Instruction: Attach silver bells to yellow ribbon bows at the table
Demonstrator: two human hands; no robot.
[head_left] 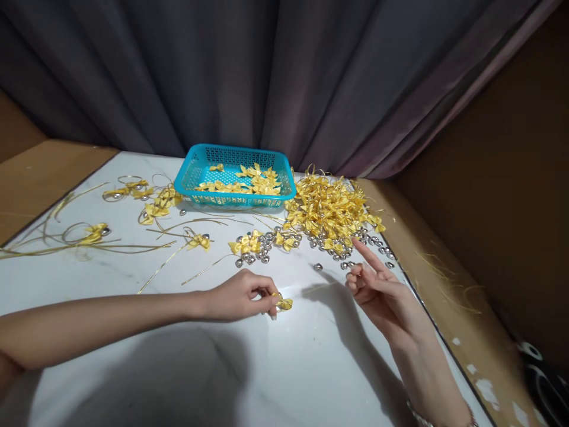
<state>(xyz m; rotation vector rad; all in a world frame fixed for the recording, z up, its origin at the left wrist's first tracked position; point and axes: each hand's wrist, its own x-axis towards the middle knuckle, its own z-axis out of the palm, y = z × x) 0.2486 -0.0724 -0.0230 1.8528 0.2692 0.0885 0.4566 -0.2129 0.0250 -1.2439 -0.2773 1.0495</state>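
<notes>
My left hand point(251, 296) pinches a small yellow ribbon bow point(285, 303) between thumb and fingertips, just over the white tabletop. Raised to the right of it is my right hand point(382, 293), index finger stretched out, thumb pressed to the curled fingers. A thin gold cord point(322, 288) runs faintly from near the bow towards those fingers; its end there is hidden. Beyond my right fingertips lie small silver bell-like beads point(341, 256) and a big heap of yellow bows with gold cords point(329, 204). One silver bead point(318, 267) sits apart, nearer the hands.
A turquoise plastic basket point(235, 201) with yellow bows inside stands at the back. Loose gold cords point(128, 244) and bows with beads point(94, 233) lie at the left. A dark curtain point(231, 71) hangs behind, and brown board point(427, 261) borders the right edge.
</notes>
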